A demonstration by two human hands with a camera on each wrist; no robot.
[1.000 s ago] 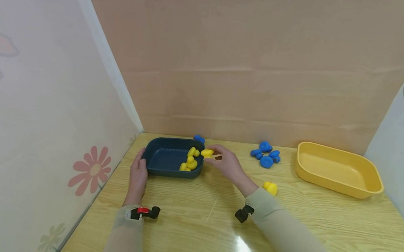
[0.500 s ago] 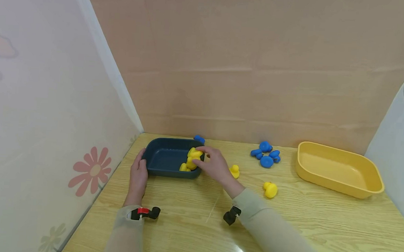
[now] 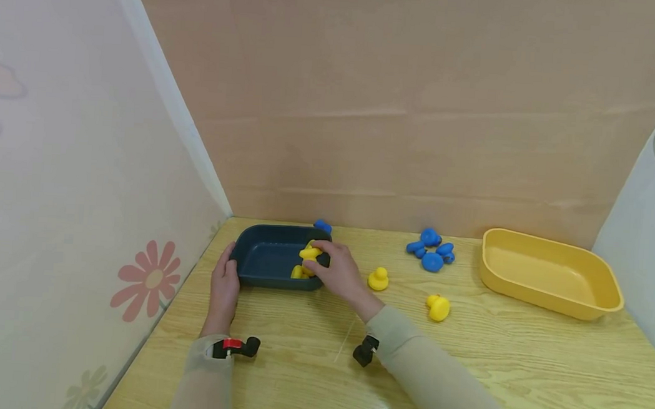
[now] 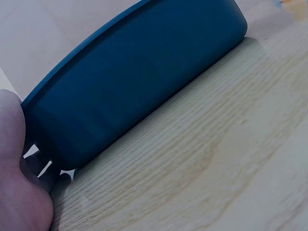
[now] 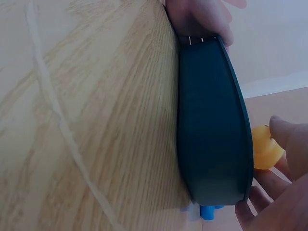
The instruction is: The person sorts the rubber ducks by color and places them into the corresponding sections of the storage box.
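Note:
A dark teal tray [image 3: 269,282] stands on the table at left centre. My left hand [image 3: 224,286] holds its left end, the thumb near the rim and the fingers along the outside wall. My right hand [image 3: 341,271] pinches a yellow toy duck [image 3: 310,253] above the tray's right part. Under and beside it, several yellow ducks lie in the tray, partly hidden by the fingers; one duck [image 3: 298,272] shows near the front wall. In the right wrist view the pinched duck [image 5: 265,148] appears just over the rim.
Two yellow ducks stand on the table right of the hand, one upright duck [image 3: 378,279] and another duck [image 3: 438,307]. Several blue ducks [image 3: 432,261] cluster behind them. A lone blue duck [image 3: 323,226] sits behind the tray. A yellow tray [image 3: 547,300] stands far right.
My right hand has moved left with the pinched duck, from beside the tray's right rim to over its inside. The upright yellow duck, earlier hidden by that hand, now shows. My left hand stays put.

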